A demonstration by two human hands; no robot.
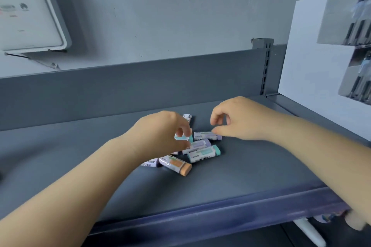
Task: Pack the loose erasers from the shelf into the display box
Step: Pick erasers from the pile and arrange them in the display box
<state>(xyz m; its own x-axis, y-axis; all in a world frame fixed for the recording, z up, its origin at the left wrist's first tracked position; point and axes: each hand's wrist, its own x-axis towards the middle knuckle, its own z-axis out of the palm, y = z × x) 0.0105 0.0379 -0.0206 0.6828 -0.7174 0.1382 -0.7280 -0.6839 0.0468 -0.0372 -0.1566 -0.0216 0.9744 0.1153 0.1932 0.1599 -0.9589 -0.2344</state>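
Several loose erasers lie in a small heap on the grey shelf (251, 168). Among them are an orange-tipped eraser (176, 164), a teal-tipped eraser (203, 153) and a purple eraser (207, 135). My left hand (158, 132) is over the heap's left side and pinches a teal eraser (183, 137) between thumb and fingers. My right hand (239, 118) hovers over the heap's right side with fingers curled and nothing in them; its thumb tip is next to the purple eraser. The display box is not in view.
The shelf has a low grey back panel (140, 84) and a blue front lip (200, 212). A white panel (309, 50) with hanging packets stands at the right. A white device (30, 12) is mounted on the wall at upper left.
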